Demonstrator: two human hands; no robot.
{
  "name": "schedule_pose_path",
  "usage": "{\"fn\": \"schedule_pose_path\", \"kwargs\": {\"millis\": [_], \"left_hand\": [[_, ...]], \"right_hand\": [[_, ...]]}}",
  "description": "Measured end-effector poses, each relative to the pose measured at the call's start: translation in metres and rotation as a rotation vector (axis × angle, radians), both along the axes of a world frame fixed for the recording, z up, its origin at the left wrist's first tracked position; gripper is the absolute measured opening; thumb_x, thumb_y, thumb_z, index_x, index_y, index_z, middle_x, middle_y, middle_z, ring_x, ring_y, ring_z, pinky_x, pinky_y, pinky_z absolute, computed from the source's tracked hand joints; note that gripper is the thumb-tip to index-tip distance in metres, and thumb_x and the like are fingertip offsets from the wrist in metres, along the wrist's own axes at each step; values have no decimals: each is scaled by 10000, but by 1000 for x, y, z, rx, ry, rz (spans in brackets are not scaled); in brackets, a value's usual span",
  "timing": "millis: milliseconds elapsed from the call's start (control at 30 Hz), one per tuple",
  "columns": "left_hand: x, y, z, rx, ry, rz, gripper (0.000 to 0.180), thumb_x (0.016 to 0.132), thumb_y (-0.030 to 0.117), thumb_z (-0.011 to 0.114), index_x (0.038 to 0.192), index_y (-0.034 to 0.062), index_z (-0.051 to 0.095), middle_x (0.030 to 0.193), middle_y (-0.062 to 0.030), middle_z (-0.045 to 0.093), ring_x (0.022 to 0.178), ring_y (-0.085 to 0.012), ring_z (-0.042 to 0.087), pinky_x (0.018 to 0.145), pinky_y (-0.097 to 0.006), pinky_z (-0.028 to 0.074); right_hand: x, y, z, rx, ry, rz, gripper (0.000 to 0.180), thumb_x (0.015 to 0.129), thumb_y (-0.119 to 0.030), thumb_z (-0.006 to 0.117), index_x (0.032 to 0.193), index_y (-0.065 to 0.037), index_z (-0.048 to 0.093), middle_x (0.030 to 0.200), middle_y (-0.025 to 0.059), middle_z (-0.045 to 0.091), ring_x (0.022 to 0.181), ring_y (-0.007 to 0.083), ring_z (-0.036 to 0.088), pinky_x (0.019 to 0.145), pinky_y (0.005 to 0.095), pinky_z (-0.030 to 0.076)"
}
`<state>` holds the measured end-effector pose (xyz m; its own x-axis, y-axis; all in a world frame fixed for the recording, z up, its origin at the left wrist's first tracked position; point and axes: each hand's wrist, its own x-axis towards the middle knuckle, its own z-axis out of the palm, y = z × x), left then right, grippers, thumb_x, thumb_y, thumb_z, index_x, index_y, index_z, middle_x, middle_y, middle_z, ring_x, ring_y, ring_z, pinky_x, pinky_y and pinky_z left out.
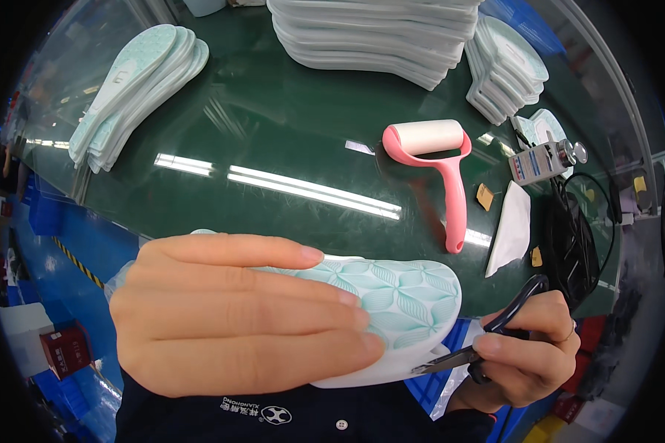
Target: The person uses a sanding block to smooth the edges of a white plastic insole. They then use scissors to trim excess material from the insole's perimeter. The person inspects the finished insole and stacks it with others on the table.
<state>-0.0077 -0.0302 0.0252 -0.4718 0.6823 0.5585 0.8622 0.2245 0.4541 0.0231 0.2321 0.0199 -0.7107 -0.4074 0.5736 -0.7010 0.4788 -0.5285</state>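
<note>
The insole (391, 295), white with a mint leaf-patterned face, is the landmark here: it is held up close to the person's chest, in front of the near edge of the green table (273, 133). The left hand (236, 317) lies flat over it, fingers stretched across its patterned side and clamping it. The right hand (528, 347) sits just right of the insole's toe, closed around a pair of small black-handled scissors (480, 340) whose tips touch the insole's lower white edge.

This looks like trimming of the rim, with the blades set at the toe's underside. The next cut seems to call for a steady grip and for the left fingertips, which lie close above the blades, to stay off the cutting line.

Beyond the insole, the table offers open room in the middle. Farther right of the insole lie a pink lint roller (436, 159), a white sheet (511, 229) and a black cable (576, 244) near the table's right edge. Farthest off, behind the insole, stand stacks of insoles: one far left (137, 88), a large one at the back (377, 37), another far right (506, 66).
</note>
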Motion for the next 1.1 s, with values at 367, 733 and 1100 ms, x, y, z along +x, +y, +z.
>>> {"fn": "schedule_pose_path", "kwargs": {"millis": [367, 733, 1100], "left_hand": [[5, 2, 4, -29, -106, 6, 103, 737, 66, 621, 837, 49, 642, 858, -89, 652, 819, -164, 631, 822, -295, 444], [-21, -7, -34, 290, -329, 704, 236, 665, 36, 679, 898, 26, 646, 849, -86, 643, 724, -154, 615, 670, -230, 468], [-37, -23, -67, -132, 188, 681, 197, 608, 44, 700, 795, 57, 641, 1080, -84, 578, 1068, -279, 501, 901, -407, 389]], "right_hand": [[4, 1, -4, -14, -59, 20, 320, 485, -104, 649, 800, -119, 706, 729, 14, 541, 577, 102, 480, 491, 199, 350], [1, 9, -25, -398, -268, -278, 412, 488, 91, 563, 880, -18, 627, 788, 97, 552, 625, 138, 496, 592, 227, 407], [-11, -8, -30, -160, -125, -297, 396, 536, 65, 663, 902, -86, 655, 817, 46, 579, 683, 155, 539, 583, 238, 434]]}}
